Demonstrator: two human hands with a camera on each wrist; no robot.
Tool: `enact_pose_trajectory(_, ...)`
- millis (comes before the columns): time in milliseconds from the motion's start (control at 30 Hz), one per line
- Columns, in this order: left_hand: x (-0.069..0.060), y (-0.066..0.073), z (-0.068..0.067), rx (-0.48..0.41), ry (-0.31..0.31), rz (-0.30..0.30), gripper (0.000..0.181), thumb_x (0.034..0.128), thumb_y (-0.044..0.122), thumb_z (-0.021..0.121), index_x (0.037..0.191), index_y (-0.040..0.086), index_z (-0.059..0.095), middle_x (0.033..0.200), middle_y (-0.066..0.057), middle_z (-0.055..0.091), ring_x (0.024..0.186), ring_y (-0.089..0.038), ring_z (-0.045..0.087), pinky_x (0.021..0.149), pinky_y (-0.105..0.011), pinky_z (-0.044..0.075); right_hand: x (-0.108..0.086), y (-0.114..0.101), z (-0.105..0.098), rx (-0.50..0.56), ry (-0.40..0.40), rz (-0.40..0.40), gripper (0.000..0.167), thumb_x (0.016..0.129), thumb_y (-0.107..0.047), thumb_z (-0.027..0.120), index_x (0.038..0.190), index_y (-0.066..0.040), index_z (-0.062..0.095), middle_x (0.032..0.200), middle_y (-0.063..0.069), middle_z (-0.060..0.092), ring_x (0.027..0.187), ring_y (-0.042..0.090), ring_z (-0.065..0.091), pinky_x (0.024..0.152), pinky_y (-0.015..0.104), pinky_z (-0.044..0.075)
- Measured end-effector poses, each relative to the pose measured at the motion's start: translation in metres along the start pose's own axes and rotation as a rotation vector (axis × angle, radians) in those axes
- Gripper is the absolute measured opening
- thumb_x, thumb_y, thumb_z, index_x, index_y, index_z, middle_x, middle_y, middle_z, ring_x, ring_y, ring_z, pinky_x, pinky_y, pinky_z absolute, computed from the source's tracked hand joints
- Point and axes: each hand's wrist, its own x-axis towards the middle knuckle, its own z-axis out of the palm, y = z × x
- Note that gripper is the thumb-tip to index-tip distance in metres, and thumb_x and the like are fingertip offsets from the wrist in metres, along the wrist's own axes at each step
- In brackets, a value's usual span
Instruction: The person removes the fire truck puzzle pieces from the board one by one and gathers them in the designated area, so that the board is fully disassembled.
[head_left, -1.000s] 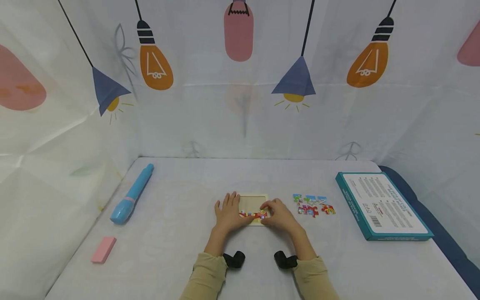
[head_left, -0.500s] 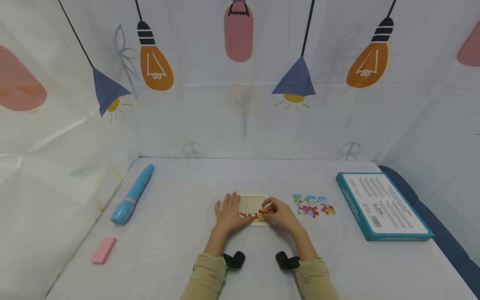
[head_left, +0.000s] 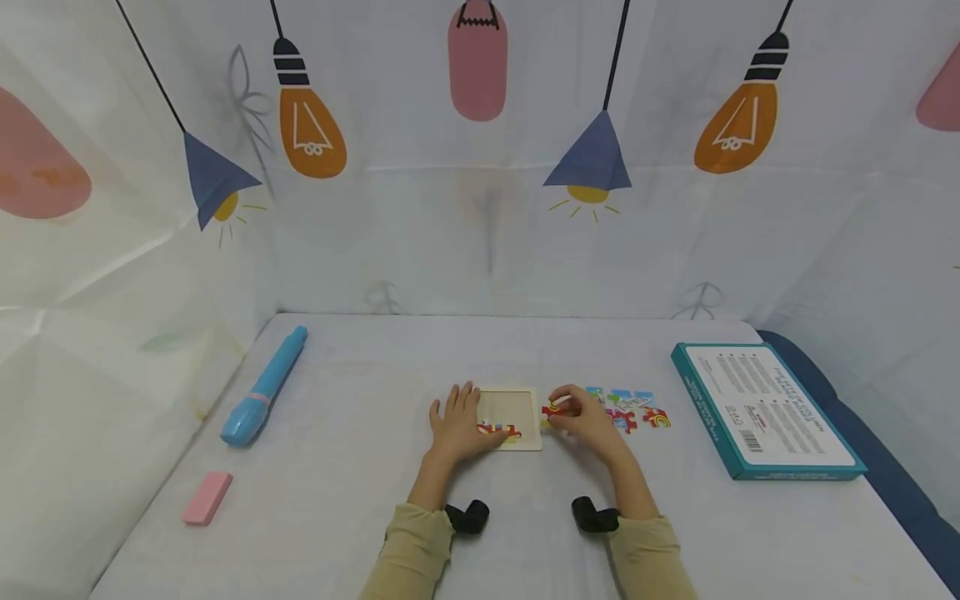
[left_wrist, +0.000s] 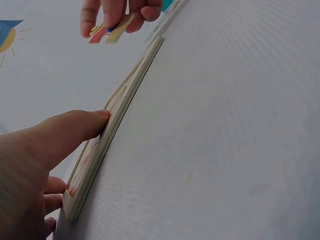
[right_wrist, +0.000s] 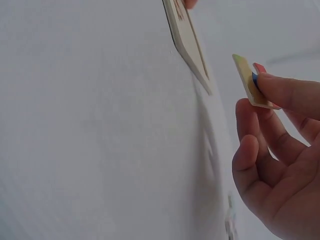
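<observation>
My left hand point(head_left: 457, 427) rests with spread, straight fingers along the left side of a shallow wooden puzzle tray point(head_left: 510, 404). Its thumb point(left_wrist: 85, 122) presses near the tray's front edge in the left wrist view. A few red and yellow pieces point(head_left: 513, 432) lie along the tray's front row, partly under the thumb. Just right of the tray, my right hand point(head_left: 590, 423) pinches a red, yellow and blue puzzle piece point(right_wrist: 244, 77) between thumb and fingers, clear of the table. Several loose puzzle pieces point(head_left: 656, 417) lie beyond that hand, some partly hidden by it.
A teal-edged box point(head_left: 772, 412) lies at the table's right. On the left are a blue pen-like device point(head_left: 262, 392) and a pink eraser-like block point(head_left: 207, 498). A printed white curtain point(head_left: 420, 233) hangs behind the white table point(head_left: 360, 483).
My right hand has lifted the puzzle piece out of the tray's front right corner and carried it right, past the tray's edge. The left hand stays in place.
</observation>
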Motion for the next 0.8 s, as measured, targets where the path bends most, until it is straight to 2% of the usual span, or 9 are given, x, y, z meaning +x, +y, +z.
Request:
enact_pose_trajectory(467,-0.002,0.000,-0.002,-0.009,-0.005,0.010,0.090,0.0737,0.053,0.067,0.141,0.004,0.034,0.149,-0.010,0.028,0.138,-0.031,0.018,0.106,-0.058,0.007,-0.014,0.013,-0.036,-0.044,0.053,0.041,0.036,0.085,-0.014,0.065,0.116,-0.004,0.053,0.103,0.015,0.058,0.082,0.020,0.055,0.064,0.029,0.047)
enact_pose_trajectory(600,-0.001,0.000,-0.002,-0.008,-0.011,0.011,0.089,0.0744,0.054,0.066,0.142,0.004,0.034,0.149,-0.010,0.027,0.139,-0.031,0.018,0.106,-0.058,0.007,-0.018,0.021,-0.048,-0.038,0.076,0.046,0.035,0.085,-0.013,0.065,0.116,-0.003,0.053,0.105,0.017,0.058,0.083,0.020,0.055,0.066,0.028,0.047)
enact_pose_trajectory(800,-0.002,0.000,-0.002,-0.015,-0.007,0.013,0.089,0.0742,0.055,0.065,0.141,0.005,0.035,0.149,-0.010,0.028,0.138,-0.031,0.018,0.105,-0.058,0.008,-0.027,0.030,-0.065,-0.063,0.124,0.094,0.038,0.086,-0.011,0.063,0.120,-0.002,0.050,0.108,0.020,0.056,0.088,0.022,0.055,0.067,0.026,0.047)
